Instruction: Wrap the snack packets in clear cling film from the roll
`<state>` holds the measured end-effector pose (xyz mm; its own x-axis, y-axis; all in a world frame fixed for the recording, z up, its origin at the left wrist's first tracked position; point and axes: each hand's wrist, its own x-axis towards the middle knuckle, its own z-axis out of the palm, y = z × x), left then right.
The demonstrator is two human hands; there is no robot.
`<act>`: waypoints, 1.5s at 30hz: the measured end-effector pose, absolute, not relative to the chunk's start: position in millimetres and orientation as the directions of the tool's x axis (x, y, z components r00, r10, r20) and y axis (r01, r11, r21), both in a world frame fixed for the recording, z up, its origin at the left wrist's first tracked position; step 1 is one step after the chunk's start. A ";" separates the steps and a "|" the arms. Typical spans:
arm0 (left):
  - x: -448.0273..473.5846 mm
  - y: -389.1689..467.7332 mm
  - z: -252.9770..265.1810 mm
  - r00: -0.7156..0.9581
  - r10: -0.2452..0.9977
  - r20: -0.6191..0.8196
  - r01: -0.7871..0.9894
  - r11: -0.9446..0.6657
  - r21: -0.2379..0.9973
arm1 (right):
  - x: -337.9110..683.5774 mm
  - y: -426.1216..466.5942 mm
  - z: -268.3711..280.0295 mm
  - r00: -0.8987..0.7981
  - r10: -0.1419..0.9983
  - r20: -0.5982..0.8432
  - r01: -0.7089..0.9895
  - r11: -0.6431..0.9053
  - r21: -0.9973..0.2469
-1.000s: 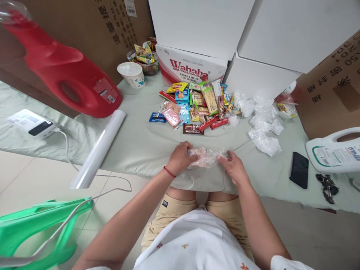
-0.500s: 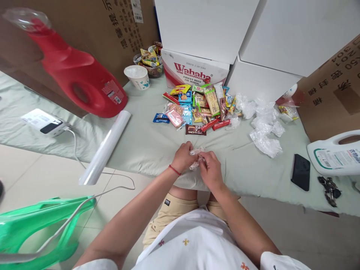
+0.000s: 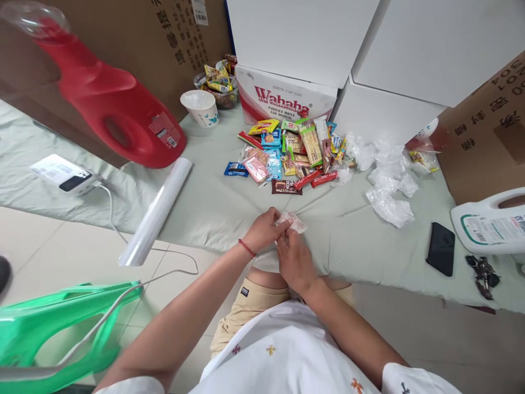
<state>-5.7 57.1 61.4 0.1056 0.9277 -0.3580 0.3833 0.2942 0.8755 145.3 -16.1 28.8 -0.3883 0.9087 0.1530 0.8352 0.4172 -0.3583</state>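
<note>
Pinched between the fingertips of both hands: a small packet (image 3: 292, 221) in clear, pinkish wrap, held just above the cloth (image 3: 213, 202) at the near table edge. Left hand (image 3: 262, 230) closed on the packet's near-left end, thumb on top. Right hand (image 3: 292, 261) closed on it from below and nearer the body, fingers curled over the near end, so most of the grip hidden. Packet jutting up and to the right from the fingertips, long axis slanting from near-left to far-right, far end free. Hands touching at the pinch; neither clearly nearer, though the left covered less of the wrap.

Farther out, straight ahead on the cloth: a heap of snacks (image 3: 293, 153), with a brown bar (image 3: 286, 187) as its nearest piece, well apart from the hands. Right of the heap, crumpled clear bags (image 3: 385, 180). Farther right, a phone (image 3: 441, 249), keys (image 3: 484, 273) and a white jug (image 3: 490, 227) lying on its side. Left of the hands, a roll of film (image 3: 158, 210) overhanging the table edge, a red jug (image 3: 106, 104) behind it, a charger (image 3: 65, 175) with its cable. At the back, a paper cup (image 3: 199, 108), a bowl (image 3: 217, 87) of wrappers and a Wahaha box (image 3: 283, 101).
</note>
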 end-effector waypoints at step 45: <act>96.6 24.6 90.1 0.138 0.891 -0.434 -0.390 0.451 0.803 | 331.1 41.6 101.6 -0.083 0.990 0.118 0.365 0.141 -0.920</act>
<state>96.6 24.6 90.1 0.1376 0.8905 -0.4336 -0.3904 0.4512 0.8025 331.1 41.6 101.6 -0.0827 0.9895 0.1183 0.3649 0.1406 -0.9204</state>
